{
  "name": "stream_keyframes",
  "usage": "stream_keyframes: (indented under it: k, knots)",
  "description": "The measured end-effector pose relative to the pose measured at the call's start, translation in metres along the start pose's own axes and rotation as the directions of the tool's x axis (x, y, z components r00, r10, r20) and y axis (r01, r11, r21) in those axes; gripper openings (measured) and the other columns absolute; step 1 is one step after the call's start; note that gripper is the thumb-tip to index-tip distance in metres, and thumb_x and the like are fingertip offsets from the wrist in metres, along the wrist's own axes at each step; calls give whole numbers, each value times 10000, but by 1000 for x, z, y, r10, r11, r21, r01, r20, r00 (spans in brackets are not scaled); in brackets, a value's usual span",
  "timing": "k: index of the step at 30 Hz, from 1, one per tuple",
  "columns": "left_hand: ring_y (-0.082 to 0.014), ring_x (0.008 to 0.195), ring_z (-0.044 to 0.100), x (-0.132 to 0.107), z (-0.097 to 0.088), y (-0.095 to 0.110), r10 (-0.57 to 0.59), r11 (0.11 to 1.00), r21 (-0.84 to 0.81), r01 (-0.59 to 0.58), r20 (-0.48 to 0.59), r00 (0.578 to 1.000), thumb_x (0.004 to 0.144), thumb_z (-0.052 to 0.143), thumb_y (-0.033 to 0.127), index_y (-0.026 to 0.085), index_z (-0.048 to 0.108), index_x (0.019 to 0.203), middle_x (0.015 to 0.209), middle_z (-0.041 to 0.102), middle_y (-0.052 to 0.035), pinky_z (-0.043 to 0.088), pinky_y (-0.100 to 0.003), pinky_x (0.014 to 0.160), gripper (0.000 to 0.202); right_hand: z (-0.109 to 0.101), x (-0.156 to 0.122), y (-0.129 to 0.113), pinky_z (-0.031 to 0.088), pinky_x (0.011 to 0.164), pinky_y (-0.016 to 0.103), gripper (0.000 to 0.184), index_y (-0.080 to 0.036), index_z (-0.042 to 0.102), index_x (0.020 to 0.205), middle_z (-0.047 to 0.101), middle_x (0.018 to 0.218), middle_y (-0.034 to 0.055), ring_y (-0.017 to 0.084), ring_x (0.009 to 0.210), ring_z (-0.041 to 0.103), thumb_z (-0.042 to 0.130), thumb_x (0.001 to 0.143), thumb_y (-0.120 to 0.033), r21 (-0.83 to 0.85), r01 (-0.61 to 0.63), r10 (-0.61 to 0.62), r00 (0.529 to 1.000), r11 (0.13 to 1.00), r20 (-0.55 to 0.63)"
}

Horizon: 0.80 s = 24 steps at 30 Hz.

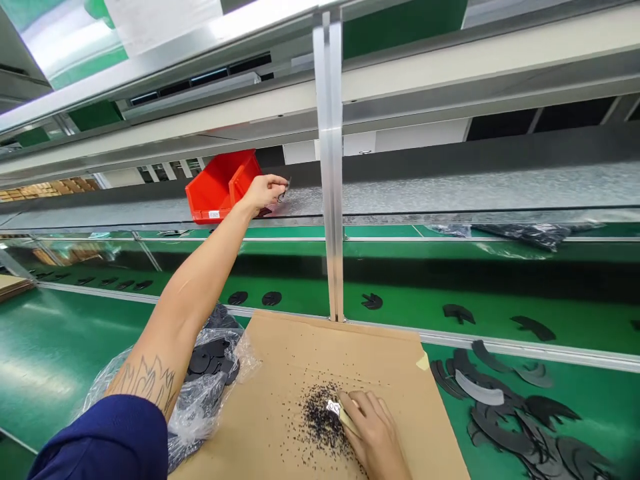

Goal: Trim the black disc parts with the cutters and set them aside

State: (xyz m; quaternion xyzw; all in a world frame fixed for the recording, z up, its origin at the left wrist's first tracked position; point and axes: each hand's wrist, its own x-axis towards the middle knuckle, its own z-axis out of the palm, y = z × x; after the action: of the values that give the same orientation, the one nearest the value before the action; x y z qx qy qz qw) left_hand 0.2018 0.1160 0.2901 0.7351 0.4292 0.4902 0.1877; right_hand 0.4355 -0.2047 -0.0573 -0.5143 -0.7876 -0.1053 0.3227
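My left hand [264,191] is stretched far out to the grey shelf [450,187], fingers pinched on a small dark piece [285,193] right beside a red bin [220,187]. Low on the brown cardboard sheet [280,360], my right hand [373,433] is closed on a small tool with a shiny metal end [334,407]. The tool's end touches a heap of tiny black scraps [320,420] on the cardboard.
A clear plastic bag of black round parts [210,373] lies left of the cardboard. Curved black parts [505,413] are piled at right on the green table. More black parts [373,301] ride on the green conveyor behind. An aluminium post [330,167] rises in the middle.
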Motion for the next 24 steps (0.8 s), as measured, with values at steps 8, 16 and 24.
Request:
stream_keyframes:
  k: [8,16,24]
  knots:
    - [-65,696,651,-27,-7,8,-51,797,-596,93,87,995,858,631,131,170,535,900,737,557,47,589,-305,887,111,-10,10,-8,488,729,308,255,-221,627,1176,679,989,86,211,857,625,527,952,-153,24,17,-17,999,1000,-35]
    - [-102,698,618,-27,-4,5,-10,1000,1,11,-136,991,865,529,105,124,644,980,794,624,-15,562,-286,812,164,-6,9,-11,485,747,318,303,-216,616,1211,688,1011,79,210,889,620,537,932,-129,52,-10,9,1000,999,22]
    - [-253,1106,629,-39,7,15,-49,882,459,107,-136,989,852,634,168,120,679,914,980,723,-97,428,-381,1071,90,-4,7,-13,448,761,320,306,-216,628,1218,683,1022,81,206,913,604,570,926,-148,53,-26,24,999,998,44]
